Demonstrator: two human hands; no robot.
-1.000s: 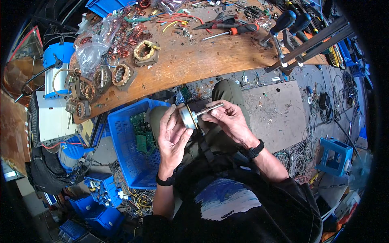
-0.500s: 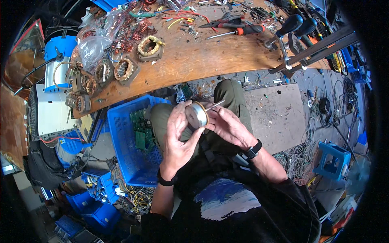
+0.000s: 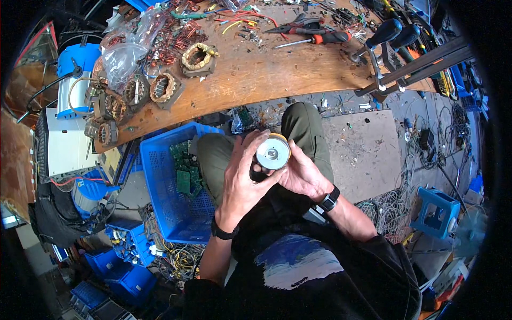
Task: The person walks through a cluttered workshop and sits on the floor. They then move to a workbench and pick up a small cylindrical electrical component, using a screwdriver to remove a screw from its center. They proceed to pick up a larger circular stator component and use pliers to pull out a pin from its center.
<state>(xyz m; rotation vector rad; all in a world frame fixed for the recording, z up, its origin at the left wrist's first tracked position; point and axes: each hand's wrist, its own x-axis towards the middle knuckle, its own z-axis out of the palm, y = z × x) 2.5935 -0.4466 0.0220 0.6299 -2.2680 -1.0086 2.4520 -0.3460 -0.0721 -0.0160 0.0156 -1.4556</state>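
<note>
Between both hands I hold a round metal motor part [image 3: 273,153] above my lap. Its flat silver face with a small raised centre is turned up, and a yellowish rim shows at the top edge. My left hand [image 3: 242,173] grips it from the left, fingers curled behind and beneath. On the other side my right hand [image 3: 303,173] closes round it, the thumb along its right edge. The shaft is hidden. A blue plastic basket [image 3: 154,200] with green circuit boards [image 3: 186,173] stands beside my left knee.
On the wooden bench [image 3: 277,74] ahead lie several stator cores [image 3: 197,58], heaps of copper wire [image 3: 178,37], pliers [image 3: 298,25] and a screwdriver [image 3: 325,38]. A clamp with metal bars [image 3: 416,66] juts out at the right edge. Cables [image 3: 384,213] and a blue stool [image 3: 436,210] are on the floor.
The motor part has been turned so its flat silver face points up; its shaft, seen before, is out of sight. Both hands have shifted slightly right around it.
</note>
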